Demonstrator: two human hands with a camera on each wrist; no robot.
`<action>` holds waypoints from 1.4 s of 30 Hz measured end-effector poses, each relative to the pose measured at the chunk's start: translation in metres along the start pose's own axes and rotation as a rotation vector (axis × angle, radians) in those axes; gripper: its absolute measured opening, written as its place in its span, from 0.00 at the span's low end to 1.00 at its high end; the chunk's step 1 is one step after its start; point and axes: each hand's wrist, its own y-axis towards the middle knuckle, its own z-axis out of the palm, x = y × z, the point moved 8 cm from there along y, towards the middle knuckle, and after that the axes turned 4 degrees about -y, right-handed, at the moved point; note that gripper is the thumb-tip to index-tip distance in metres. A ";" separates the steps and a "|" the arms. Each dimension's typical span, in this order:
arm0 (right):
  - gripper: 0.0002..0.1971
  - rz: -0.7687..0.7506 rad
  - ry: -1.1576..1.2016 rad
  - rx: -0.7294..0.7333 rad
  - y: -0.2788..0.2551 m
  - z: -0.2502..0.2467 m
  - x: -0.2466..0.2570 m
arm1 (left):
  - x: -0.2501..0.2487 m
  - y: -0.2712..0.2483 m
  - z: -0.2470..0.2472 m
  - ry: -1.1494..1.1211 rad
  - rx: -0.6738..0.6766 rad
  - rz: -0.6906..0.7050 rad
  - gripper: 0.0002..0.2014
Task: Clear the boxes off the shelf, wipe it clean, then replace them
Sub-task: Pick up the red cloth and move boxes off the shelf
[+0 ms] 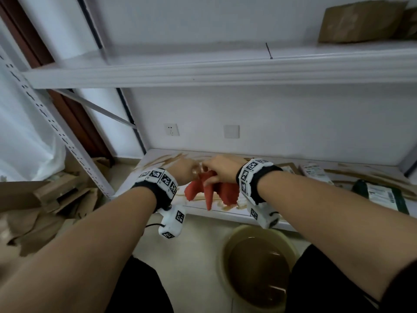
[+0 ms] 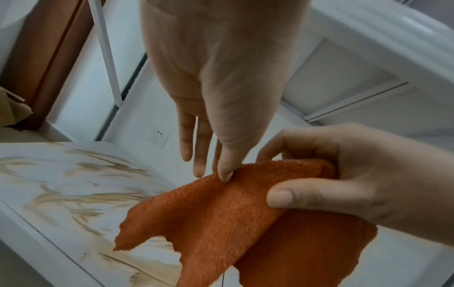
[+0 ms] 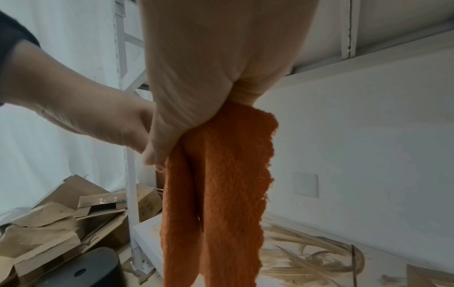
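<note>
An orange cloth (image 1: pixel 212 192) hangs between both hands just above the lower shelf (image 1: pixel 155 162), a white board smeared with brown streaks. My left hand (image 1: pixel 184 170) pinches the cloth's upper edge between thumb and fingers; in the left wrist view the left hand (image 2: pixel 224 171) has its other fingers hanging straight behind the cloth (image 2: pixel 245 223). My right hand (image 1: pixel 222 171) grips a bunched fold of it. The right wrist view shows the right hand (image 3: pixel 172 136) with the cloth (image 3: pixel 221 194) drooping in long folds. A cardboard box (image 1: pixel 361 21) sits on the upper shelf (image 1: pixel 203 71).
A bucket of murky water (image 1: pixel 257 267) stands on the floor below my right arm. Flattened cardboard boxes (image 1: pixel 56 199) are piled on the floor to the left. Parcels (image 1: pixel 381 195) lie on the lower shelf's right part. A perforated upright (image 1: pixel 56 129) frames the left side.
</note>
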 end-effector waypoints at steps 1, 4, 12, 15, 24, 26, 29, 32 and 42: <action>0.19 0.003 -0.014 -0.005 -0.001 -0.002 0.007 | 0.004 -0.009 -0.006 0.007 -0.026 -0.021 0.12; 0.15 0.005 -0.049 -0.019 0.002 -0.007 0.027 | 0.019 -0.034 -0.024 0.007 -0.097 -0.069 0.09; 0.11 0.128 -0.012 -0.055 -0.002 -0.024 0.054 | 0.042 -0.080 -0.066 -0.122 -0.260 -0.102 0.09; 0.16 0.199 0.000 -0.051 -0.009 -0.029 0.059 | 0.046 -0.096 -0.079 -0.161 -0.312 -0.100 0.08; 0.14 0.287 0.290 -0.107 -0.039 -0.043 0.073 | 0.033 -0.137 -0.093 -0.449 -0.365 -0.129 0.02; 0.14 0.220 0.396 -0.103 -0.047 -0.046 0.081 | 0.027 -0.140 -0.094 -0.552 -0.383 -0.128 0.04; 0.26 0.112 0.535 -0.055 -0.053 -0.044 0.096 | 0.017 -0.139 -0.094 -0.689 -0.396 -0.107 0.09; 0.28 0.133 0.606 -0.104 -0.040 -0.035 0.091 | 0.006 -0.134 -0.093 -0.670 -0.390 -0.046 0.10; 0.18 0.399 0.632 -0.208 -0.064 0.005 0.027 | -0.016 -0.079 -0.052 -0.480 -0.149 0.041 0.08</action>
